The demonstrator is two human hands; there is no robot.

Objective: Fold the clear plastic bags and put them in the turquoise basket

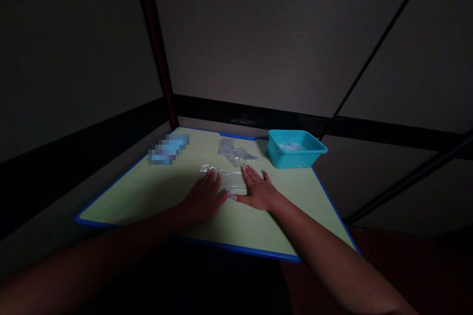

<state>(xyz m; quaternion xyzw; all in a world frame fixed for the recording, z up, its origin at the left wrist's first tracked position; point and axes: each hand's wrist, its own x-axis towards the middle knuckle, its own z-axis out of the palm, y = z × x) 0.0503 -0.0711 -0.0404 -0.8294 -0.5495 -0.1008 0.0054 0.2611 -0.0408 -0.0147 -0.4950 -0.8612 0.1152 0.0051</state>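
Note:
A clear plastic bag [232, 180] lies flat on the pale green table [155, 197]. My left hand [205, 196] rests on its left part, palm down with the fingers stretched out. On the bag's right part lies my right hand [257, 191], also flat, its fingers spread and the thumb pointing left. The two thumbs nearly meet at the bag's near edge. Just beyond the hands are more crumpled clear plastic bags [236, 153], touched by neither hand.
At the back right stands a turquoise plastic basin [295, 157] with whitish, clear plastic inside. A blurred light-blue item [169, 149] lies near the table's left edge. The table has a blue rim [236, 247], and dark-banded walls [251, 49] close in behind and at left.

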